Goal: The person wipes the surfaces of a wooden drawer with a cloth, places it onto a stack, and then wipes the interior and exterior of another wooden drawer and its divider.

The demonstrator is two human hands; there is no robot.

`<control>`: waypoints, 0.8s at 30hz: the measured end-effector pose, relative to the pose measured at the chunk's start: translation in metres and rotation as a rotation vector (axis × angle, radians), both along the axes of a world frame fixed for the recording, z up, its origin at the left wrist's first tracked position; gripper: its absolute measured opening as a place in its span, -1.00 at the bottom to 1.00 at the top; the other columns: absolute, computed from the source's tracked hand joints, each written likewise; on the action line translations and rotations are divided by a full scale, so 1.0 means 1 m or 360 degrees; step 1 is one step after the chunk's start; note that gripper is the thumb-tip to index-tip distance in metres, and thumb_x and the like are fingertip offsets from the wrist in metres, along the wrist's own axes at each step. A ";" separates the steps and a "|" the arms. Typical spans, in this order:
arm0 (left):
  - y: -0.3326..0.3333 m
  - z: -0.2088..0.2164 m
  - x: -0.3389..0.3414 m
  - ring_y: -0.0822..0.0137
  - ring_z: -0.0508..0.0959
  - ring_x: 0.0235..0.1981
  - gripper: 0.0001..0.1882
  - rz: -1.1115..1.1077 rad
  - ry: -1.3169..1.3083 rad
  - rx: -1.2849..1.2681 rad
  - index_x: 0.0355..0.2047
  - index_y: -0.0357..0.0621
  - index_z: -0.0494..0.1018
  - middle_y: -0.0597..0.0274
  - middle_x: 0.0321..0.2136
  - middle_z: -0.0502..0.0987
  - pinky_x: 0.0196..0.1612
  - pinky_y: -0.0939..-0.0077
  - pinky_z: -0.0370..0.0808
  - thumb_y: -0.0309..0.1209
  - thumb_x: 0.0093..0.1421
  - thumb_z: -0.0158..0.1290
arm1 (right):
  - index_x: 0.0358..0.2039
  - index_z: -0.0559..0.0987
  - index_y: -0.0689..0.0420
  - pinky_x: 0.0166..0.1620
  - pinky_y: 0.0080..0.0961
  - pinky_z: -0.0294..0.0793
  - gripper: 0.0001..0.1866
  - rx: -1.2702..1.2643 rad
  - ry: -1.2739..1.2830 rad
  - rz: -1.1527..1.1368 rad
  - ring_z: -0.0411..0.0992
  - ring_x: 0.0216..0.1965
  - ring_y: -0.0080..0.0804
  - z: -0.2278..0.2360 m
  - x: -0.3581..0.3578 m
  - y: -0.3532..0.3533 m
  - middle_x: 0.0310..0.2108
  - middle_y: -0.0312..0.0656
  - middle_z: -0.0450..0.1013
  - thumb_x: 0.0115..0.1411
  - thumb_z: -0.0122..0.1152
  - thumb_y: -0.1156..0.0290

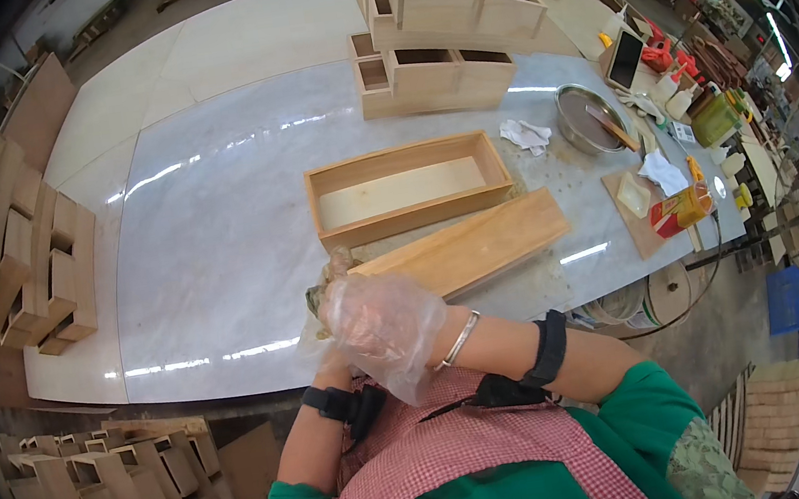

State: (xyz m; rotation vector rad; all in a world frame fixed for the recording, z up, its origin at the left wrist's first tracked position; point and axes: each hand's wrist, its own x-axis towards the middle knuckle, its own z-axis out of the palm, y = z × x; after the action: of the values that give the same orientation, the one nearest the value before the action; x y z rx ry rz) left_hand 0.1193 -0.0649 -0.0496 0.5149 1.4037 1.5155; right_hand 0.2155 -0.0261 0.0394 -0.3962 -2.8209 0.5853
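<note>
Your right hand, in a loose clear plastic glove, lies over your left hand, which is mostly hidden; whether either one grips anything, you cannot tell. Both sit at the near end of the board, a long wooden piece lying flat on the table. Just beyond the board stands an open wooden box, touching or nearly touching it. Farther right lie a white rag and a metal bowl. At the far edge, finished boxes are stacked
</note>
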 end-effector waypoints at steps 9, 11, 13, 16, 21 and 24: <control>0.014 0.012 0.010 0.41 0.47 -0.43 -0.46 0.0231 0.0284 0.0041 -0.34 -0.21 0.41 0.22 -0.45 0.50 -0.33 0.50 0.45 0.08 0.34 -0.19 | -0.37 0.47 0.13 -0.41 -0.26 0.46 -0.85 0.0392 -0.0076 -0.0497 0.46 -0.46 -0.12 0.010 0.117 0.037 -0.50 -0.11 0.44 0.01 0.10 0.41; 0.023 -0.033 0.004 0.42 0.46 -0.44 -0.48 0.0144 0.0216 0.0076 -0.32 -0.20 0.41 0.22 -0.41 0.50 -0.33 0.49 0.45 0.06 0.35 -0.19 | -0.39 0.46 0.13 -0.43 -0.25 0.44 -0.89 0.0544 0.0190 -0.0559 0.45 -0.48 -0.13 0.010 0.113 0.034 -0.53 -0.12 0.42 0.04 0.07 0.43; 0.020 -0.017 0.004 0.42 0.47 -0.44 -0.49 0.0087 0.0226 0.0105 -0.30 -0.20 0.40 0.21 -0.40 0.50 -0.34 0.49 0.46 0.05 0.35 -0.20 | -0.38 0.46 0.15 -0.44 -0.23 0.43 -0.88 0.0472 -0.0038 -0.0415 0.45 -0.48 -0.11 0.016 0.086 0.023 -0.55 -0.11 0.40 0.03 0.07 0.45; 0.010 0.031 0.005 0.42 0.50 -0.42 -0.52 0.0075 0.0079 0.0025 -0.28 -0.19 0.40 0.21 -0.39 0.50 -0.34 0.51 0.49 0.03 0.36 -0.19 | -0.37 0.46 0.15 -0.44 -0.26 0.43 -0.88 0.0409 -0.0263 -0.0621 0.44 -0.47 -0.11 0.011 0.104 0.030 -0.54 -0.09 0.40 0.02 0.06 0.47; 0.010 0.018 0.003 0.41 0.54 -0.39 -0.53 0.0117 -0.0133 0.0011 -0.25 -0.18 0.39 0.24 -0.40 0.50 -0.31 0.53 0.53 0.02 0.36 -0.19 | -0.37 0.44 0.14 -0.43 -0.26 0.42 -0.87 0.0447 -0.0015 -0.0579 0.42 -0.47 -0.09 0.023 0.171 0.069 -0.52 -0.07 0.39 0.01 0.07 0.48; 0.012 0.010 0.005 0.41 0.54 -0.38 -0.52 0.0105 -0.0153 0.0115 -0.22 -0.20 0.39 0.22 -0.39 0.52 -0.31 0.53 0.53 0.02 0.36 -0.20 | -0.39 0.45 0.14 -0.43 -0.22 0.41 -0.88 0.0254 0.0025 -0.0386 0.41 -0.46 -0.05 0.004 0.154 0.071 -0.52 -0.06 0.38 0.00 0.07 0.49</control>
State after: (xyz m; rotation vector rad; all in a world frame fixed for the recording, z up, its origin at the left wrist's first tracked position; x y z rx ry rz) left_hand 0.1240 -0.0531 -0.0392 0.4377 1.3064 1.6275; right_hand 0.3697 0.0450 0.0433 -0.6850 -2.7228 0.3097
